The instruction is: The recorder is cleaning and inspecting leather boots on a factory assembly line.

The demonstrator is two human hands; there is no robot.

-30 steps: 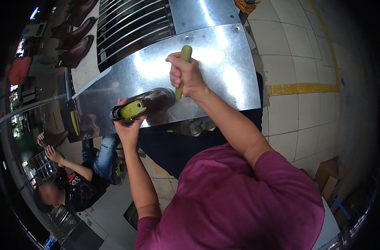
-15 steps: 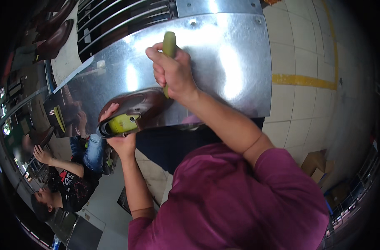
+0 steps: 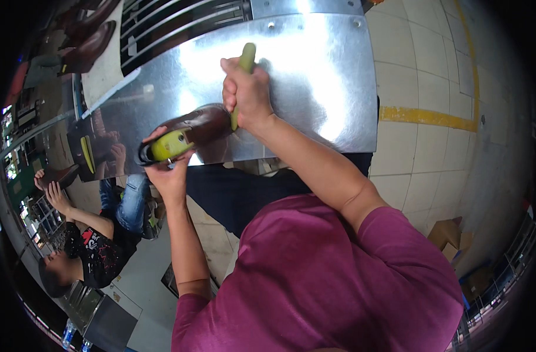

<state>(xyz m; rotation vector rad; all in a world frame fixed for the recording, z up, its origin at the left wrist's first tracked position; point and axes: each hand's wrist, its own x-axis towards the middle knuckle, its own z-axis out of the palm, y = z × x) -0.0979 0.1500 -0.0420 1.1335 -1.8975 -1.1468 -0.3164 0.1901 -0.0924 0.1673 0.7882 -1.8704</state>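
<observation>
A dark brown leather shoe [image 3: 208,126] is tilted over the metal table, with a yellow-green shoe last [image 3: 167,146] showing in its opening. My left hand [image 3: 169,180] is wrapped round its heel, thumb and fingers on either side. In my right fist [image 3: 248,97] is a long olive-yellow stick-like tool [image 3: 248,54], held upright across the palm. One end sticks out above my thumb; its other end comes out below the hand and meets the shoe's toe. Whether that end presses or only brushes the leather cannot be made out.
The shiny metal table [image 3: 321,64] has a rail rack [image 3: 183,20] along its far side. Several brown shoes [image 3: 92,47] stand at the far left. A yellow-green strip [image 3: 88,154] lies on the left. A co-worker [image 3: 98,252] beside me holds another shoe. Cardboard boxes [image 3: 447,237] sit on the floor.
The shoe and my left hand have shifted a little away from me, and the shoe is turned so more of its upper shows. My right hand has moved slightly right with the tool.
</observation>
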